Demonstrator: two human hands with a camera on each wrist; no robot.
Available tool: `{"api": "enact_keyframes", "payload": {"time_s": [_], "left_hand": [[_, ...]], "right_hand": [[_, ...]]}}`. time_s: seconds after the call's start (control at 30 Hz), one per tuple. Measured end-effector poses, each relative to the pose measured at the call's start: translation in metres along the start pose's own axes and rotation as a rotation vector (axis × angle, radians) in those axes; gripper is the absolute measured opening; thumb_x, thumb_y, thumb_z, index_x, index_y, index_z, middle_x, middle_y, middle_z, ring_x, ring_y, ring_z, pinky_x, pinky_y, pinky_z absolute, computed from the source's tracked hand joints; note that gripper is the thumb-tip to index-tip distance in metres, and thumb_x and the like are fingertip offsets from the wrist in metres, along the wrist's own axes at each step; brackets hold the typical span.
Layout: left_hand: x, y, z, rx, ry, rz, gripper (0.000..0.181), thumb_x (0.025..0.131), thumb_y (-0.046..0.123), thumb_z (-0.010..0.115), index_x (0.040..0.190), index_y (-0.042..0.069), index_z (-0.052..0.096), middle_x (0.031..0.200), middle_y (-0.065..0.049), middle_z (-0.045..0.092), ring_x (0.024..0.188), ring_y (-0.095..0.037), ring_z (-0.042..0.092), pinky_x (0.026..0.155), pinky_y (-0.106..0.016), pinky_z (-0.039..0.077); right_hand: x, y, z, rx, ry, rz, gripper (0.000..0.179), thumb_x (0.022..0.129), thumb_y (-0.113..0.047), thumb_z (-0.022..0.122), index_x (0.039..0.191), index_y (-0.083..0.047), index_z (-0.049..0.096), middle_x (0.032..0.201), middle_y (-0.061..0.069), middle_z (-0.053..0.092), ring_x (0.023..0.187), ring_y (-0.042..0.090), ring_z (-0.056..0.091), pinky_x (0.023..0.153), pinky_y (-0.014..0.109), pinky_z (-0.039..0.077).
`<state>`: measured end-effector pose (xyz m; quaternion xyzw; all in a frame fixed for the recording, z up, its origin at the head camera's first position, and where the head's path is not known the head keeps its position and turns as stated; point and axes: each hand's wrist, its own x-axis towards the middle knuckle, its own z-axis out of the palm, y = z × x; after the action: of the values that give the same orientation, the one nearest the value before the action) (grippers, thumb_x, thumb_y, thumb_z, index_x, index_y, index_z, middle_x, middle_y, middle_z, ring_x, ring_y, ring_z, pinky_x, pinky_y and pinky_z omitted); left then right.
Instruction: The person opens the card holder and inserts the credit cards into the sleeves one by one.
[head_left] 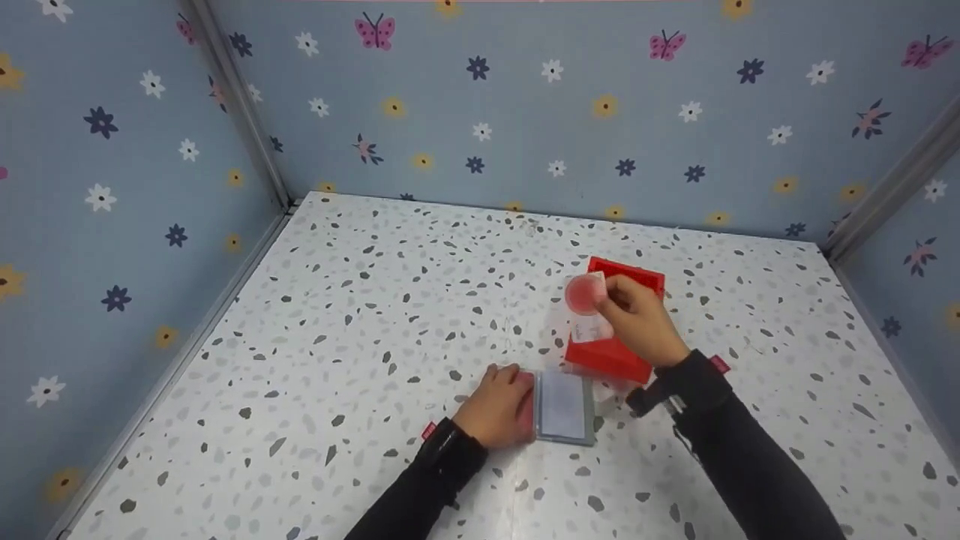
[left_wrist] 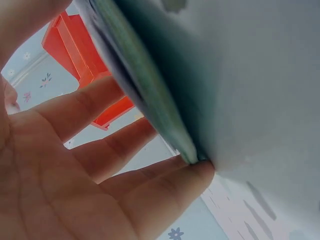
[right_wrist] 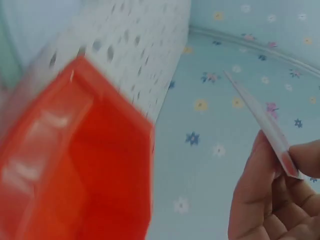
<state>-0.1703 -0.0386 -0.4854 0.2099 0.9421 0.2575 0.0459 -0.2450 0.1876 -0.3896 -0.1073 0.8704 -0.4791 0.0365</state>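
Observation:
My right hand [head_left: 637, 319] pinches a thin card [head_left: 583, 294] with a pink circle, thumb on one face and fingers on the other. In the right wrist view the card [right_wrist: 265, 122] appears almost edge-on. A red open box [head_left: 611, 360] lies below this hand, and a pale card-like piece [head_left: 591, 328] shows over it. Near me lies a small spread-open album [head_left: 564, 405] with a clear sleeve and a pink left side. My left hand [head_left: 495, 409] grips that left side; its fingers [left_wrist: 150, 190] reach round the album's edge.
A white speckled table [head_left: 360, 300] carries everything. Blue flowered panels [head_left: 525, 97] stand at the back and both sides, with grey metal strips [head_left: 244, 97] at the corners. The box's near edge sits close to the album's far edge.

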Motion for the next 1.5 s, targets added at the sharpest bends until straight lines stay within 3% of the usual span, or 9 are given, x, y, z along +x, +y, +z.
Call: {"api": "enact_keyframes", "payload": {"time_s": [0.13,0.4,0.7,0.97,1.03,1.1,1.3,1.4,1.5], "left_hand": [[0.0,0.001,0.0,-0.009,0.014,0.011,0.053,0.08,0.018,0.068,0.131,0.007,0.058,0.139,-0.022,0.053,0.129,-0.04,0.047,0.107,-0.052,0.044],[0.001,0.001,0.0,-0.003,0.015,0.011,0.05,0.083,0.019,0.066,0.131,0.007,0.058,0.139,-0.023,0.052,0.13,-0.044,0.046,0.108,-0.054,0.043],[0.002,-0.002,0.001,0.013,-0.036,-0.014,0.066,0.072,0.019,0.075,0.134,0.007,0.056,0.144,-0.022,0.048,0.135,-0.048,0.04,0.113,-0.054,0.038],[0.003,0.0,-0.003,0.022,-0.065,-0.051,0.075,0.071,0.03,0.08,0.138,0.012,0.053,0.15,-0.021,0.042,0.141,-0.047,0.032,0.115,-0.062,0.027],[0.005,0.001,-0.005,-0.027,-0.06,-0.073,0.078,0.073,0.037,0.078,0.141,0.011,0.05,0.153,-0.021,0.038,0.144,-0.047,0.026,0.117,-0.065,0.021],[0.008,0.002,-0.006,-0.163,-0.016,-0.092,0.079,0.078,0.038,0.075,0.144,0.007,0.046,0.152,-0.021,0.039,0.144,-0.043,0.029,0.118,-0.061,0.023],[0.016,0.007,-0.006,-0.695,0.135,-0.116,0.07,0.089,0.019,0.067,0.149,0.004,0.034,0.137,-0.018,0.055,0.121,-0.031,0.06,0.103,-0.043,0.05],[0.017,0.009,-0.003,-0.77,0.128,-0.123,0.069,0.089,0.013,0.066,0.149,0.004,0.033,0.126,-0.017,0.061,0.107,-0.026,0.066,0.09,-0.035,0.056],[0.018,0.009,0.001,-0.758,0.126,-0.116,0.067,0.088,0.008,0.064,0.148,0.001,0.034,0.109,-0.014,0.065,0.09,-0.016,0.066,0.077,-0.025,0.056]], "right_hand": [[-0.013,0.002,0.023,0.194,-0.02,0.003,0.019,0.097,-0.014,0.059,0.111,-0.001,0.058,0.095,0.012,0.064,0.077,0.023,0.058,0.071,0.023,0.054],[-0.031,0.028,0.054,0.352,-0.066,0.079,0.022,0.096,-0.016,0.061,0.11,0.0,0.057,0.088,0.004,0.064,0.075,0.02,0.059,0.07,0.023,0.055],[-0.036,0.06,0.061,0.368,-0.034,0.242,0.016,0.095,-0.016,0.062,0.105,-0.004,0.058,0.088,0.002,0.066,0.081,0.021,0.058,0.072,0.026,0.052],[-0.036,0.071,0.062,0.351,-0.051,0.283,0.013,0.093,-0.012,0.062,0.102,-0.003,0.06,0.086,0.002,0.064,0.077,0.02,0.055,0.066,0.024,0.048],[-0.037,0.068,0.063,0.371,-0.08,0.262,0.013,0.093,-0.01,0.062,0.102,-0.001,0.059,0.084,0.001,0.063,0.076,0.018,0.055,0.064,0.023,0.049],[-0.038,0.068,0.064,0.405,-0.108,0.234,0.013,0.092,-0.009,0.063,0.101,0.0,0.058,0.082,-0.001,0.063,0.074,0.017,0.055,0.063,0.023,0.051],[-0.039,0.07,0.069,0.492,-0.135,0.214,0.013,0.092,-0.01,0.065,0.097,-0.001,0.057,0.078,-0.003,0.066,0.065,0.014,0.056,0.06,0.025,0.054],[-0.041,0.068,0.071,0.512,-0.137,0.224,0.016,0.091,-0.012,0.067,0.097,-0.003,0.056,0.075,-0.002,0.063,0.062,0.015,0.053,0.059,0.024,0.052],[-0.044,0.067,0.072,0.534,-0.157,0.224,0.018,0.091,-0.013,0.068,0.098,-0.002,0.054,0.072,-0.001,0.06,0.061,0.015,0.053,0.06,0.024,0.054]]}}
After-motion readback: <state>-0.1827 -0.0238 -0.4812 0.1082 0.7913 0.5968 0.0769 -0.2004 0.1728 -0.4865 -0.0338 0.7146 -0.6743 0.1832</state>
